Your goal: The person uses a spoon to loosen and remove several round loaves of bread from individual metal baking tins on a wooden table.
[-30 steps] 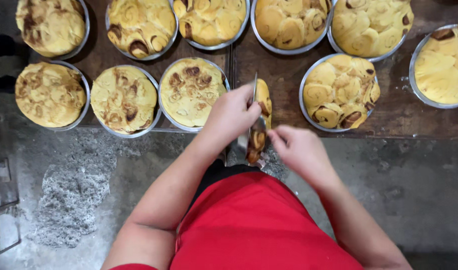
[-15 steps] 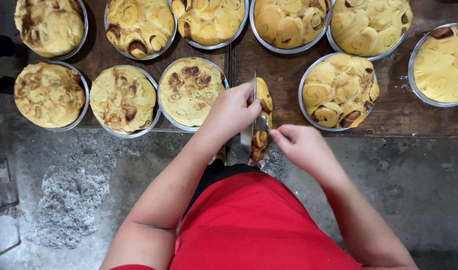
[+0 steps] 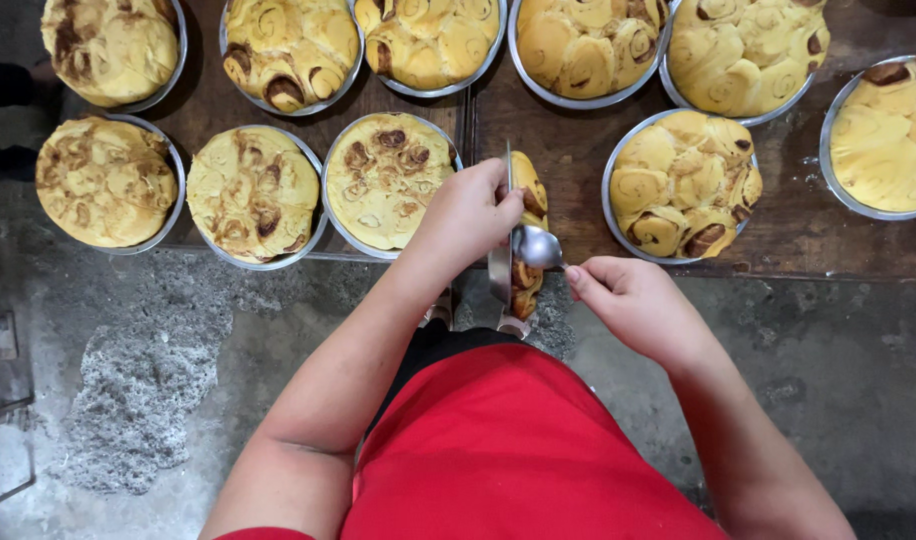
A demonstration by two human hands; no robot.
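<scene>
At the near edge of the bench (image 3: 578,160), the left hand (image 3: 468,215) grips a round metal pan (image 3: 500,272) tipped on its side, with a swirled bun loaf (image 3: 526,235) in it. The right hand (image 3: 633,305) pinches a spoon (image 3: 538,247), its bowl against the loaf.

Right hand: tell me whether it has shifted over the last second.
Yes. The right hand has slid left, toward the tilted pan the left hand holds, bringing a spoon against it.
</scene>
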